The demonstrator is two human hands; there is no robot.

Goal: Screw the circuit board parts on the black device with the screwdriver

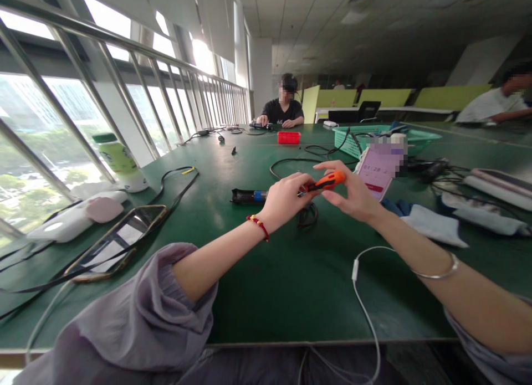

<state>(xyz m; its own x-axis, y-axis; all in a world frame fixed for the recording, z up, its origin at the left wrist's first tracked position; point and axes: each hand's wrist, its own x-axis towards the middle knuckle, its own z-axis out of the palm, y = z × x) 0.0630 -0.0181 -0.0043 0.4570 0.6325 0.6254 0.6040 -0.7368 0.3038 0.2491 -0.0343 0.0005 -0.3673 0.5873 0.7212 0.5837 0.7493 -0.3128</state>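
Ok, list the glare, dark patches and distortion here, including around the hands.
Head view: glare washes out the window; the ceiling is dim; the railing looks stretched, wide-angle style; pixel blocks cover part of the pink-screened phone; left hand, right hand and orange handle read fairly clearly.

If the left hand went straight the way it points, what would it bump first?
Right ahead of the left hand is the orange handle, then probably the right hand, though depth is hard to judge.
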